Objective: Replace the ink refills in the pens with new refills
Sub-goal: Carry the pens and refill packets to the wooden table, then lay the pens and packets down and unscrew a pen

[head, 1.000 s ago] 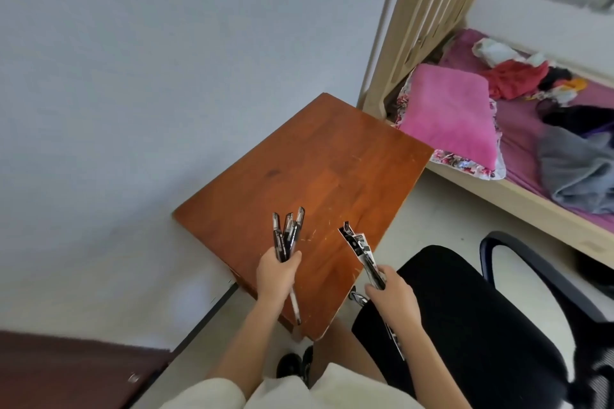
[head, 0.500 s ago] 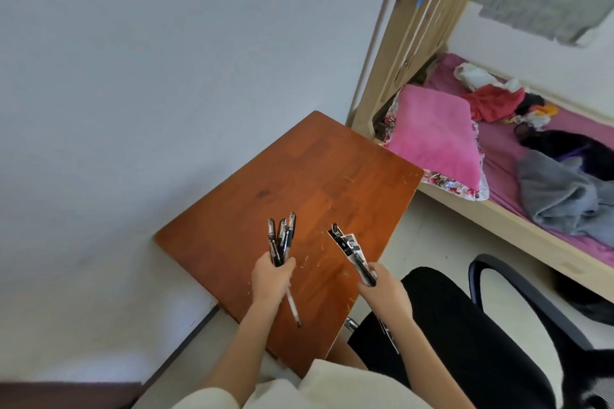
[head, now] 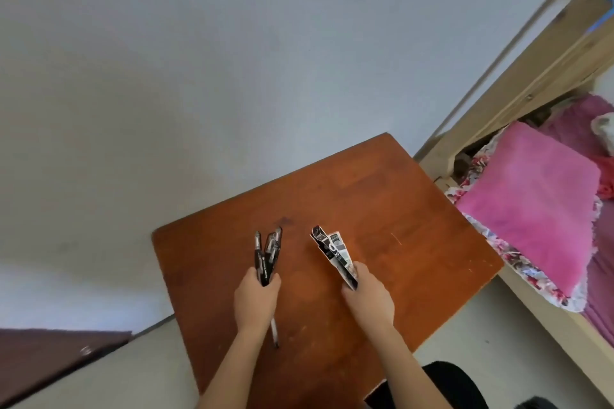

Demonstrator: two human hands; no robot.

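Over table [head: 415, 216]: hands [head: 254, 304] around pens [head: 267, 254], refills [head: 334, 252]

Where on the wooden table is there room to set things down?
The brown wooden table is bare beyond the black pens and printed refill packet to the pale wall, and rightward to the pink pillow. Crowded: around left hand, right hand.

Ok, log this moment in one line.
left hand: grips pens | right hand: grips refill packets | both over table

A bedroom: wooden bed [head: 518, 76], pink pillow [head: 531, 206], small table [head: 382, 209].
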